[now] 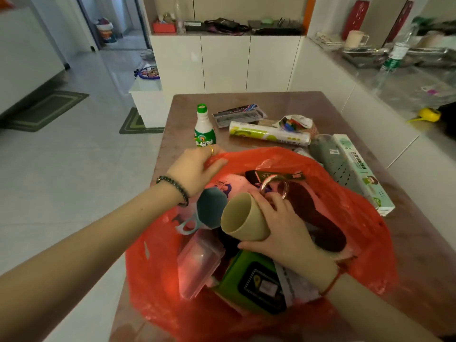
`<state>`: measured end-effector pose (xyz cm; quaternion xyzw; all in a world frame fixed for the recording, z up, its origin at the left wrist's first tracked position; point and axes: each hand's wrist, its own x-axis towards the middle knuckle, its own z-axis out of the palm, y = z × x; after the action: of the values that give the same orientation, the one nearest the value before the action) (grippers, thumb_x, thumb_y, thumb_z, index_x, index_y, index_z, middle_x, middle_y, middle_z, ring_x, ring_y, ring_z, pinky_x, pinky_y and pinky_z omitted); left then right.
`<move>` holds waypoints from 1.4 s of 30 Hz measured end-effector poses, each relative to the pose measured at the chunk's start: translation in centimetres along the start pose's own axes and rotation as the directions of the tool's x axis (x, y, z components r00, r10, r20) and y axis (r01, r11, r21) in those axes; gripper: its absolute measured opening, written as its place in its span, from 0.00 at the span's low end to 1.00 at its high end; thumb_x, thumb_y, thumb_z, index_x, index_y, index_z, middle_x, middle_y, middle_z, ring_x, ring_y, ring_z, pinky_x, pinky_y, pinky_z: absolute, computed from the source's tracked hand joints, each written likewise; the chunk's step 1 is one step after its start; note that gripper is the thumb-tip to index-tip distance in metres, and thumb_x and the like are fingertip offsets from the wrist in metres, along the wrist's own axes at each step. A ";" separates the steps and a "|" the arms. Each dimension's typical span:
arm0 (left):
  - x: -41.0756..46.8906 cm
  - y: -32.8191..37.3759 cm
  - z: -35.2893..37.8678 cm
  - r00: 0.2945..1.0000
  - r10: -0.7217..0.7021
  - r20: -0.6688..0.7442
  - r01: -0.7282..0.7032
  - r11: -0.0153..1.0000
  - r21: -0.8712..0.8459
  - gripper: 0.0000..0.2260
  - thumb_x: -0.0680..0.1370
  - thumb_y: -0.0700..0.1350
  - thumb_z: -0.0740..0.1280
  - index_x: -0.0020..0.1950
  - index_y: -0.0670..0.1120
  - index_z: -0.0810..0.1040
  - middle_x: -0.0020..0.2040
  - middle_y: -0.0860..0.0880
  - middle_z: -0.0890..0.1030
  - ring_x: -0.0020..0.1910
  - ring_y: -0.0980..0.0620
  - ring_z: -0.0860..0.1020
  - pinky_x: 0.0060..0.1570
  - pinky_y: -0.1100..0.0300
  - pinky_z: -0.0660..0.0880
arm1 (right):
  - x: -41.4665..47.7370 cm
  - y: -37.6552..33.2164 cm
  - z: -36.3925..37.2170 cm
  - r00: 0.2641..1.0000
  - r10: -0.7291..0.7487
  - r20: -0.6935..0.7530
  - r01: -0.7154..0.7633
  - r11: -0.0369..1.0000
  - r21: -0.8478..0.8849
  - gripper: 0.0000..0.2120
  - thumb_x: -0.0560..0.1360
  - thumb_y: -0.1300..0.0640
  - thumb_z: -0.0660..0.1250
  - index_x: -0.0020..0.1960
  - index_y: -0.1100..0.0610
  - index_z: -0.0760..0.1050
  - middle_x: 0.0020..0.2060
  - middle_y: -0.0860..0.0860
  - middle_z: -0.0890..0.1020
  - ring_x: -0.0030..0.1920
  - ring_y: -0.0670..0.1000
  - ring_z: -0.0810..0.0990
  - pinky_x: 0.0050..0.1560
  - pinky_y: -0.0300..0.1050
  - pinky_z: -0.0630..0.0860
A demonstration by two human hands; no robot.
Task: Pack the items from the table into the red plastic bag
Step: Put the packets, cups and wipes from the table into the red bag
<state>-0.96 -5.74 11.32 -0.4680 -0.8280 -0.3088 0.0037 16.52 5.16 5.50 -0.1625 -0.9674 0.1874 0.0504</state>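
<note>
Head view: the desk (246, 99) fills the middle of the frame. The red plastic bag (357, 218) sprawls over its near half, mouth wide open and already crowded. From where I stand the bag is the main worry. The film looks thin, and with this much in it, hard corners pressing outward could tear it.

The left grip (195, 169), at middle left, is clenched on the bag's far-left rim and holds the mouth open. If it slackened, I'd expect the rim to flop in over the load and block the way.

Along the right edge of the desk a long boxed roll (362, 174) lies unpacked, with a grey perforated tube (338, 164) just beside it. Both look too long to lie flat inside. Pushed in on end, they might poke through the film or tip back out.

The green box (254, 280), at lower centre, sits tilted in the bag next to a clear tub (199, 262). Its corners are the sort that snag.

The right grip (283, 230), at centre, is wrapped round a beige cup (244, 218) and holds it on its side over the pile, right beside a blue-grey cup (212, 208). Left loose on top like that, the beige cup could roll off the heap.

Smallest of all, a white-and-green bottle (204, 129) stands upright at upper centre, just beyond the left grip. A nudge from those knuckles might topple it.
</note>
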 end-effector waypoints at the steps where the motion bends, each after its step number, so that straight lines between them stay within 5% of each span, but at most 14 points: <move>1: -0.1 0.2 -0.2 1.000 0.006 -0.015 -0.007 0.999 -0.048 0.08 0.77 0.44 0.63 0.51 0.43 0.78 0.36 0.54 0.74 0.35 0.57 0.71 0.34 0.72 0.64 | 0.3 -0.1 0.8 0.999 -0.011 -0.044 0.009 0.998 -0.057 0.51 0.58 0.35 0.72 0.74 0.46 0.51 0.65 0.52 0.66 0.61 0.57 0.68 0.58 0.52 0.71; 3: -0.5 0.4 -0.4 1.000 0.018 -0.013 -0.019 0.996 -0.090 0.07 0.76 0.44 0.63 0.51 0.44 0.78 0.37 0.54 0.76 0.36 0.57 0.73 0.36 0.77 0.66 | 0.7 -0.6 1.9 0.989 -0.064 -0.132 0.049 0.992 -0.117 0.50 0.60 0.35 0.71 0.74 0.47 0.50 0.68 0.56 0.67 0.60 0.60 0.71 0.54 0.54 0.74; 6: -1.3 0.2 -0.4 0.993 0.025 0.118 -0.007 0.988 -0.152 0.04 0.76 0.43 0.64 0.49 0.48 0.77 0.36 0.53 0.78 0.35 0.58 0.76 0.39 0.75 0.71 | 0.4 -1.4 2.7 0.994 -0.110 0.011 0.110 0.986 -0.129 0.44 0.70 0.39 0.64 0.73 0.42 0.36 0.76 0.54 0.49 0.68 0.59 0.62 0.61 0.55 0.71; 10: -2.0 -0.7 -0.2 0.932 0.044 0.359 -0.030 0.999 -0.045 0.03 0.74 0.49 0.66 0.47 0.55 0.74 0.36 0.52 0.77 0.35 0.56 0.75 0.41 0.59 0.73 | -0.1 -1.0 2.2 0.967 -0.183 0.176 0.195 0.979 -0.056 0.37 0.76 0.46 0.59 0.72 0.38 0.35 0.75 0.50 0.37 0.74 0.58 0.51 0.70 0.55 0.63; 14: -2.0 -1.2 -0.5 0.894 0.021 0.448 -0.059 0.996 0.071 0.11 0.74 0.55 0.65 0.52 0.52 0.76 0.41 0.52 0.79 0.40 0.55 0.77 0.46 0.59 0.75 | 0.7 0.0 -1.3 0.973 -0.136 0.187 0.112 0.985 0.134 0.27 0.76 0.51 0.61 0.72 0.41 0.56 0.75 0.44 0.56 0.72 0.48 0.61 0.70 0.46 0.63; 18: -0.9 -1.6 -1.8 0.920 0.017 0.392 -0.044 0.997 0.061 0.04 0.73 0.55 0.65 0.42 0.57 0.73 0.33 0.57 0.74 0.32 0.62 0.73 0.35 0.73 0.67 | 2.0 0.9 -5.0 0.993 -0.104 0.054 0.090 0.972 0.216 0.16 0.74 0.52 0.64 0.62 0.45 0.74 0.56 0.42 0.80 0.53 0.42 0.79 0.54 0.40 0.76; 21: 0.3 -1.9 -2.7 0.938 -0.030 0.347 0.021 0.999 0.029 0.09 0.74 0.59 0.61 0.41 0.55 0.74 0.35 0.55 0.76 0.33 0.60 0.73 0.38 0.66 0.72 | 3.7 2.7 -7.5 0.997 -0.001 -0.082 0.025 0.954 0.299 0.09 0.73 0.55 0.66 0.52 0.45 0.78 0.43 0.41 0.82 0.41 0.38 0.78 0.43 0.32 0.73; 24: 2.3 -2.0 -2.7 0.962 -0.081 0.261 0.085 0.996 -0.006 0.06 0.77 0.56 0.59 0.44 0.57 0.72 0.35 0.57 0.74 0.33 0.59 0.72 0.34 0.67 0.67 | 6.3 6.2 -9.3 0.953 0.166 -0.253 -0.063 0.926 0.372 0.06 0.72 0.59 0.68 0.47 0.50 0.80 0.40 0.46 0.82 0.40 0.42 0.80 0.42 0.33 0.75; 27: 5.0 -1.8 -1.8 0.972 -0.097 0.216 0.122 0.987 -0.105 0.09 0.77 0.51 0.59 0.53 0.51 0.74 0.38 0.58 0.74 0.36 0.57 0.73 0.35 0.70 0.66 | 9.1 10.8 -9.9 0.902 0.348 -0.256 -0.215 0.876 0.433 0.10 0.71 0.62 0.68 0.52 0.56 0.79 0.44 0.53 0.82 0.48 0.54 0.81 0.48 0.43 0.74; 32: 11.4 -0.4 2.1 0.961 -0.072 0.268 0.114 0.983 -0.142 0.10 0.77 0.51 0.60 0.56 0.51 0.74 0.43 0.55 0.75 0.39 0.58 0.72 0.42 0.72 0.70 | 13.3 17.3 -7.5 0.865 0.493 0.097 -0.501 0.836 0.223 0.30 0.70 0.57 0.71 0.69 0.58 0.64 0.67 0.56 0.71 0.65 0.55 0.71 0.59 0.43 0.69; 36: 16.0 -0.2 6.5 0.931 -0.097 0.351 0.144 0.983 -0.111 0.14 0.77 0.51 0.60 0.60 0.48 0.73 0.47 0.52 0.75 0.44 0.56 0.72 0.48 0.66 0.67 | 16.4 21.0 -3.7 0.836 0.506 0.212 -0.534 0.839 0.103 0.40 0.66 0.54 0.74 0.72 0.56 0.57 0.66 0.58 0.69 0.64 0.56 0.72 0.62 0.46 0.70; 42: 19.2 -1.6 10.4 0.863 -0.151 0.482 0.235 0.965 -0.119 0.16 0.77 0.55 0.58 0.61 0.50 0.72 0.52 0.49 0.78 0.48 0.52 0.76 0.56 0.56 0.74 | 19.7 24.3 0.6 0.838 0.523 0.158 -0.517 0.852 -0.079 0.43 0.68 0.48 0.69 0.74 0.53 0.48 0.64 0.61 0.67 0.63 0.61 0.68 0.63 0.51 0.68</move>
<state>-10.02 13.82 7.76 -0.4415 -0.8170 -0.2564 -0.2681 5.06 32.82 -3.59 -0.4027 -0.8906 0.1916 -0.0893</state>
